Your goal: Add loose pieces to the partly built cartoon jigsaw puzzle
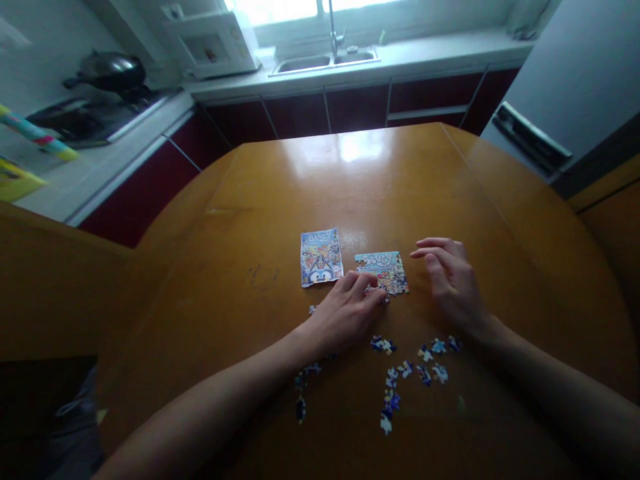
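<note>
A partly joined jigsaw (384,268) lies on the wooden table (240,220), right of a small printed picture card (321,256). My left hand (345,312) rests at the jigsaw's lower left edge, its fingers pinched on a small puzzle piece (374,291). Just right of the jigsaw hovers my right hand (450,277), its fingers curved and apart, holding nothing. Several loose puzzle pieces (406,370) are scattered on the table between my forearms, nearer to me.
Behind the table runs a kitchen counter with a sink (325,61), a microwave (213,45) and a wok on a stove (107,72). A grey fridge (565,87) stands at the right. More loose pieces (303,393) lie under my left forearm.
</note>
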A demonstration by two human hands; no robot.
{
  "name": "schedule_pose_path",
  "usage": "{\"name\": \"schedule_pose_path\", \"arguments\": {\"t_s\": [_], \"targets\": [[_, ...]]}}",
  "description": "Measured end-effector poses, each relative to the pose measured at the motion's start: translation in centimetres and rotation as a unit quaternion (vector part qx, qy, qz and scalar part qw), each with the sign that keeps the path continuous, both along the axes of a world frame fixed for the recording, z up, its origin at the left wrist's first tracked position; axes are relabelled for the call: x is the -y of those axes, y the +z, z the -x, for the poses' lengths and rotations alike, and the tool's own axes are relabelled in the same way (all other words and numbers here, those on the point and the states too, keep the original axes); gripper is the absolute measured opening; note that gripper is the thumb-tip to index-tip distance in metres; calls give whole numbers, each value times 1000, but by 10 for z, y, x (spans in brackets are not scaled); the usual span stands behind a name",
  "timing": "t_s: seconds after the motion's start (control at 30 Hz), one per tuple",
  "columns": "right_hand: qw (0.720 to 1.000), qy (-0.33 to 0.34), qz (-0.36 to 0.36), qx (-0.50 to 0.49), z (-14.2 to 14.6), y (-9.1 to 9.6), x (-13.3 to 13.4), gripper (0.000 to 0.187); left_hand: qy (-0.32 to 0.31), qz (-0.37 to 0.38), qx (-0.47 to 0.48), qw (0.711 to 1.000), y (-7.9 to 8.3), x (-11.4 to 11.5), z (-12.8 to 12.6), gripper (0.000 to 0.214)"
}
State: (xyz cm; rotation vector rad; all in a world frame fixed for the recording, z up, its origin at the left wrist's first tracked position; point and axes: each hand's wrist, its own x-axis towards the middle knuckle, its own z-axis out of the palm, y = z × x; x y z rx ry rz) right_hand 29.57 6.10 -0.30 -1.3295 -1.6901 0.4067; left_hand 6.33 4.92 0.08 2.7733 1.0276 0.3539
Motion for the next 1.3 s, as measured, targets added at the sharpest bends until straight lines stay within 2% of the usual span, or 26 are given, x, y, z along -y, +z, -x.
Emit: {"name": "schedule_pose_path", "arguments": {"t_s": [0.13,0.3,0.53,0.77,0.97,1.3], "targets": [[999,-28,-2,-19,-6,1,-6,28,0,17,26,1000,-1,0,0,21],[999,-38,-8,-30,-12,0,-7,29,29,19,122,992,6,0,8,24],[998,-50,-12,-47,-19,-2,-11,29,131,0,215,968,25,-3,43,20],[997,-52,-11,-60,-21,-4,-11,28,201,22,235,951,21,20,73,15],[997,-55,-6,-49,-22,-8,-11,29,169,37,241,955,7,35,76,11],[997,-44,50,-25,-26,-28,-18,28,141,57,240,959,2,31,82,11]]}}
